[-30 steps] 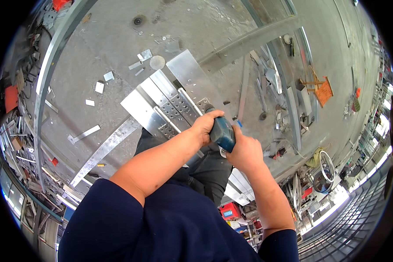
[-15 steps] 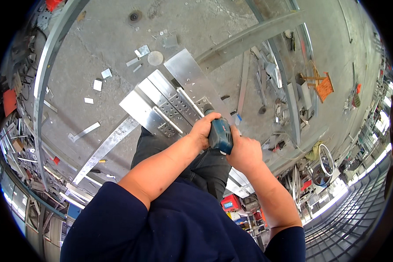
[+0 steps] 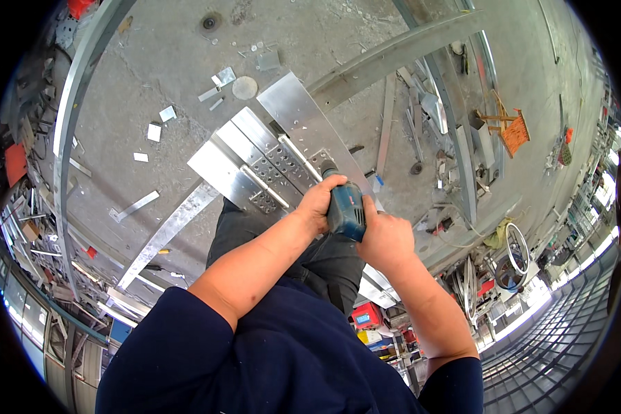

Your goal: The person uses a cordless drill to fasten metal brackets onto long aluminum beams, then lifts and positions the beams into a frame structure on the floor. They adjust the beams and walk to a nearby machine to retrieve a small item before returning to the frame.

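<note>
Both my hands hold a blue power drill (image 3: 346, 212) with a dark front end that points down at the metalwork. My left hand (image 3: 316, 207) is closed round its left side, thumb over the top. My right hand (image 3: 388, 240) wraps the rear grip at its right. Under the drill's front lies a shiny metal plate (image 3: 293, 100) with holes near its close end. Beside it, to the left, are a channel-shaped metal piece (image 3: 248, 131) and another bright plate (image 3: 210, 164). Two pale rods (image 3: 264, 187) lie along rows of drilled holes. The drill's tip is hidden.
A long steel beam (image 3: 393, 58) runs off to the far right, and a flat bar (image 3: 165, 234) slants away at left. Metal offcuts (image 3: 154, 132) litter the concrete floor. An orange stool-like thing (image 3: 515, 134) lies at right, near a pale wheel-like ring (image 3: 517, 248).
The drill has shifted very slightly toward me and left, with both hands still round it. The view has tilted a little; the metal pieces stay as they were.
</note>
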`<state>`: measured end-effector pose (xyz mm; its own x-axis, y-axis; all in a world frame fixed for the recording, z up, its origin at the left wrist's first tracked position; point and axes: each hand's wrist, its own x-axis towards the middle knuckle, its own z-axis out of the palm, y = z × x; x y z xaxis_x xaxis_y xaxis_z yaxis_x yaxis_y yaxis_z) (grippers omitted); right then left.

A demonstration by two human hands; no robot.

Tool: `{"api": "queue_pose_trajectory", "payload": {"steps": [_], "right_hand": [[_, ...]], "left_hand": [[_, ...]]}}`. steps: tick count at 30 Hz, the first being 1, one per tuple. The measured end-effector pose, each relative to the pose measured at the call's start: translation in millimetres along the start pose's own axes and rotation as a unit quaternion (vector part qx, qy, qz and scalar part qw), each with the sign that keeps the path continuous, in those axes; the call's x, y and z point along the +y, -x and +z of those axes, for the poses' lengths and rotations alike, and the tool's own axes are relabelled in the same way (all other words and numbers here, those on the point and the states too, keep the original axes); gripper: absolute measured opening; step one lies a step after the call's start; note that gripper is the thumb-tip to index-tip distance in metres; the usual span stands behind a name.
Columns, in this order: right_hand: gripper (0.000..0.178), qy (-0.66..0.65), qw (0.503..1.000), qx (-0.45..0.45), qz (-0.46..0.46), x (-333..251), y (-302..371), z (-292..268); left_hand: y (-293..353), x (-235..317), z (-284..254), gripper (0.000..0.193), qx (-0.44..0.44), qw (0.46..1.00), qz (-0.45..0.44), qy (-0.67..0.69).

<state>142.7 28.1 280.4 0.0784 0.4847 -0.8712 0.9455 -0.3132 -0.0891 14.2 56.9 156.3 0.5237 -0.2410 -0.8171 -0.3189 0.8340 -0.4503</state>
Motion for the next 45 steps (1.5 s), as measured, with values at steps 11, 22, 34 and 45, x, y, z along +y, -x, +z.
{"api": "queue_pose_trajectory", "payload": {"steps": [11,22,34,45], "right_hand": [[0.084,0.005,1.0,-0.012,-0.002,-2.5,1.7,-0.5],[0.071,0.009,1.0,-0.006,-0.019,-4.2,-1.1,-11.4],[0.068,0.015,1.0,-0.003,-0.025,-4.9,-3.1,-14.3],[0.075,0.017,1.0,-0.019,-0.009,-6.0,-5.8,-16.7]], "left_hand": [[-3.2,-1.9,-5.1,0.025,-0.009,1.0,0.001,0.015],[2.3,-0.3,0.6,0.027,-0.009,1.0,0.012,0.001],[-12.9,-1.9,-10.3,0.029,-0.005,1.0,0.012,0.016],[-13.1,-0.1,-10.2,0.025,-0.031,0.999,-0.013,0.043]]}}
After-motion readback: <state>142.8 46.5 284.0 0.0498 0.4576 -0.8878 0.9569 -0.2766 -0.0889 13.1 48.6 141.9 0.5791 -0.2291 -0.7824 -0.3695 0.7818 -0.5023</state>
